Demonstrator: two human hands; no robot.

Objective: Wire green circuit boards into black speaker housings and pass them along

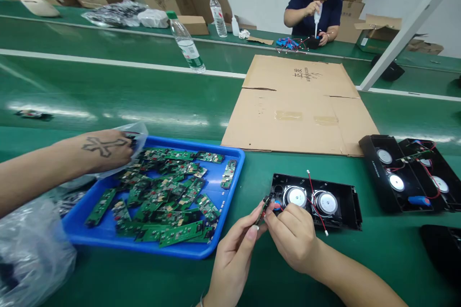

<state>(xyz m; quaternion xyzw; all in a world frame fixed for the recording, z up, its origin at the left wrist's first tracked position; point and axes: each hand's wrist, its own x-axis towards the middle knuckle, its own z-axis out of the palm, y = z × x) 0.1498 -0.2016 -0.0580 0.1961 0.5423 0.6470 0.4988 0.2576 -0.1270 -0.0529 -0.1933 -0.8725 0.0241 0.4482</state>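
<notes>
My left hand (pixel 236 249) pinches a small circuit board (pixel 264 208) on edge between thumb and fingers. Close beside it, the fingertips of my right hand (pixel 293 235) are pressed together at the board's edge; what they grip is hidden. Just behind my hands lies an open black speaker housing (pixel 342 201) with two round white-centred speakers. A red and white wire (pixel 310 182) with white plugs lies across it. Left of my hands, a blue tray (pixel 236 187) holds a heap of green circuit boards (pixel 182 232).
Another person's arm (pixel 72 156) reaches over the tray's left side, by a clear plastic bag (pixel 32 254). A cardboard sheet (pixel 295 129) lies ahead. More black housings (pixel 382 187) stand at right. Across the bench, a co-worker (pixel 313 9) holds a white bottle. A water bottle (pixel 187 45) stands behind.
</notes>
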